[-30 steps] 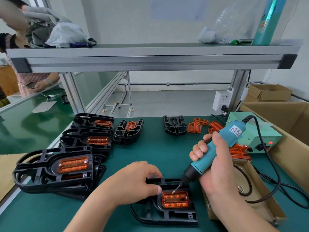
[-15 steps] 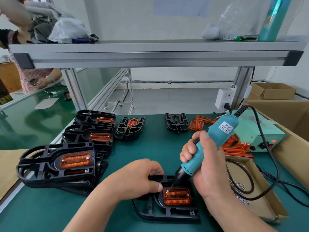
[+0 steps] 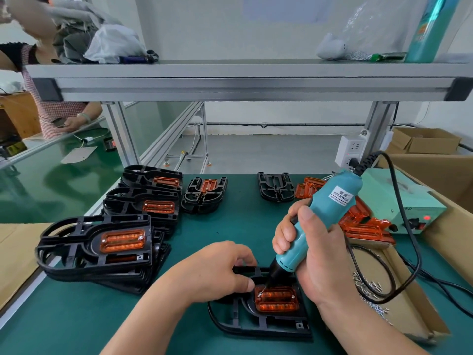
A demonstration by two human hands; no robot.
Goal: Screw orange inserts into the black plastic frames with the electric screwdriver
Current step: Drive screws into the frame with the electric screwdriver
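A factory assembly line — green-matted workbench, aluminium-profile shelf, stacked black frames, cardboard boxes.

Right hand grips screwdriver, bit on insert.

white wall, grey floor, aluminium shelf

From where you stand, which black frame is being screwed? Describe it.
On the green bench, find the near edge between the left hand and right hand. That black frame lies alone, unlike the stacks at left, with the teal screwdriver tip on its orange insert.
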